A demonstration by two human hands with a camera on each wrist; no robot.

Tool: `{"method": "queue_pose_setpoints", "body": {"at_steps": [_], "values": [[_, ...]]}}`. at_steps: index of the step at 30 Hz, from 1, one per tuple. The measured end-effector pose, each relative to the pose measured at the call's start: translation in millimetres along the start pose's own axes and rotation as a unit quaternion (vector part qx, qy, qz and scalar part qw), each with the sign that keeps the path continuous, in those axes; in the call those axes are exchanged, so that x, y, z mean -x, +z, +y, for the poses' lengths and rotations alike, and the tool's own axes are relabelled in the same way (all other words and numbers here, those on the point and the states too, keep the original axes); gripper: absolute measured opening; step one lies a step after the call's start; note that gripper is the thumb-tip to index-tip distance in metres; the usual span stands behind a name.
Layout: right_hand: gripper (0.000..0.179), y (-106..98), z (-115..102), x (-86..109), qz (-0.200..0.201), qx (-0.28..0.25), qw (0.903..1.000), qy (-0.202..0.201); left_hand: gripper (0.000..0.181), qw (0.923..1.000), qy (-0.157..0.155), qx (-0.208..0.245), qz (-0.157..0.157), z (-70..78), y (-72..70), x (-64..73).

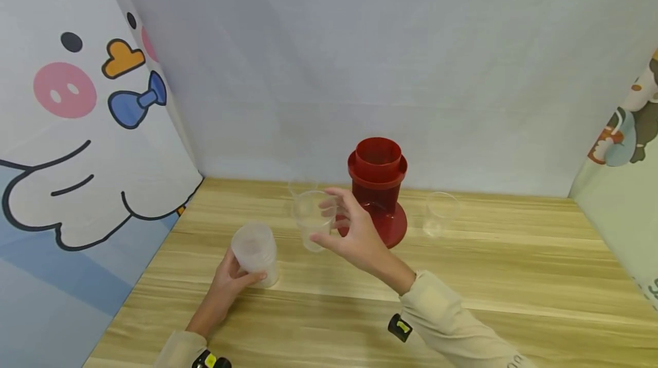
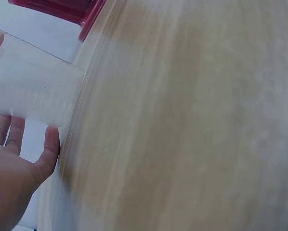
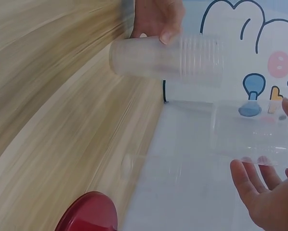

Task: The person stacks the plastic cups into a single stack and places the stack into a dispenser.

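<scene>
My left hand (image 1: 226, 288) grips a stack of nested clear plastic cups (image 1: 257, 254), fingers on one side and thumb on the other. The stack is upright, its base at or close to the wooden table (image 2: 173, 134). My right hand (image 1: 357, 236) holds a single clear plastic cup (image 1: 311, 216) between thumb and fingers, to the right of the stack and above the table. In the right wrist view this cup (image 3: 250, 130) is apart from the stack (image 3: 168, 57).
A red cylindrical plastic stand (image 1: 377, 179) with a round base is just beyond my right hand. One clear cup (image 1: 441, 214) stands to its right. Another (image 3: 153, 166) stands to its left, partly behind the held cup. A white curtain (image 1: 385, 59) hangs behind the table.
</scene>
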State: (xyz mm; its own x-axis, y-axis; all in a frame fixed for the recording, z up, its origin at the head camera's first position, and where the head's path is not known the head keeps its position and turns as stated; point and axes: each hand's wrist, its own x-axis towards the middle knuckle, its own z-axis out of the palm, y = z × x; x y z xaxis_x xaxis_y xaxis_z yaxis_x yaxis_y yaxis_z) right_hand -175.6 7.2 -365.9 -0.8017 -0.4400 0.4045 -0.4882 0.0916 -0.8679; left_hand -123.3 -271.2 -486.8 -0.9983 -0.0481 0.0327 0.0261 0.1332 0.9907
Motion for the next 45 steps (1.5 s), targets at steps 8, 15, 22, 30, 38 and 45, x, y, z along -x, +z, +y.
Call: {"method": "queue_pose_setpoints", "body": {"at_steps": [8, 15, 22, 30, 38, 45], "values": [[0.071, 9, -3, -8.7, -0.003, 0.002, 1.0, -0.002, 0.088, 1.0, 0.001, -0.004, -0.004, 1.2, -0.5, 0.3], [0.072, 17, -8, -16.5, -0.011, -0.011, 0.9999, -0.007, 0.086, 1.0, 0.002, -0.002, -0.005, 1.1, -0.9, -0.3], [0.071, 25, -17, -25.8, -0.023, -0.017, 0.9995, -0.016, 0.084, 0.9999, 0.008, -0.002, -0.008, 1.1, -1.5, -0.4], [0.073, 38, -20, -36.1, -0.042, -0.027, 0.9983, -0.03, 0.082, 0.9998, 0.02, 0.001, -0.008, 1.4, -1.0, 0.9], [0.071, 50, -24, -42.5, -0.053, -0.027, 0.9975, -0.038, 0.082, 0.9999, 0.008, 0.0, -0.009, 1.5, -0.4, 0.7], [0.071, 60, -24, -47.8, -0.059, -0.033, 0.997, -0.037, 0.082, 0.9998, 0.017, 0.001, -0.011, -0.3, -1.2, 0.0]]}}
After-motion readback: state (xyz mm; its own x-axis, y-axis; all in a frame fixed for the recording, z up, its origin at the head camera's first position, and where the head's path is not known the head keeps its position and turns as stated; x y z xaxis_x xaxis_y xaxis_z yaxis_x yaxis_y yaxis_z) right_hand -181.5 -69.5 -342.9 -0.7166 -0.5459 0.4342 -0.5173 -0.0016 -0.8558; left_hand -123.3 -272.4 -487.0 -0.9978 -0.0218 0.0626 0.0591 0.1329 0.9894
